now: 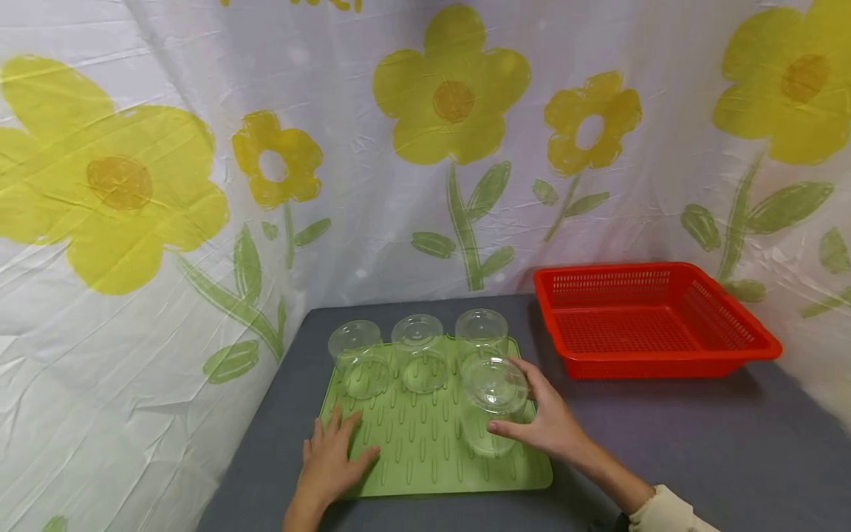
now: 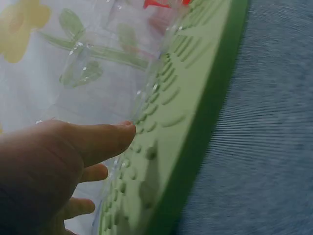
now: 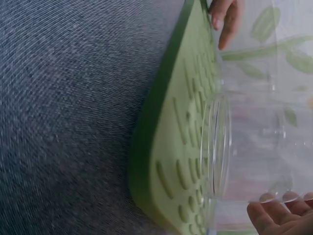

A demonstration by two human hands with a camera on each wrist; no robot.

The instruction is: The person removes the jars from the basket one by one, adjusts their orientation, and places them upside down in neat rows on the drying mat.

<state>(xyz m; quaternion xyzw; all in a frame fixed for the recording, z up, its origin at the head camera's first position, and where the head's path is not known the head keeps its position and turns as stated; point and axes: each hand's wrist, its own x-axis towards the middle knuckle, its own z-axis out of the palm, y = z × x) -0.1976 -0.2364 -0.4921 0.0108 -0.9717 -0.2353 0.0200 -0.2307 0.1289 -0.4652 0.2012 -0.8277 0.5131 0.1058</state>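
Right hand (image 1: 548, 425) curled around a clear plastic cup (image 1: 493, 399), thumb on the near side and fingers wrapped behind, cup held mouth-down over the right part of a green ribbed drying mat (image 1: 432, 451); from the right wrist view, cup rim (image 3: 217, 147) close to the mat's ridges, contact hard to judge. Left hand (image 1: 332, 458) laid flat with fingers spread and straight on the near left corner of the mat, holding nothing; in the left wrist view, thumb (image 2: 105, 137) stretched along the mat's bumpy surface. Beyond both hands, three more clear cups standing mouth-down in a row along the far edge of the mat: one ahead of the left hand (image 1: 359, 358), one in the middle (image 1: 420, 351), one just behind the held cup (image 1: 482, 329). Off to the right of the right hand, well apart, a red perforated basket (image 1: 744, 329) on the grey table (image 1: 698, 443). Behind everything, a white curtain with yellow flowers (image 1: 452, 96)
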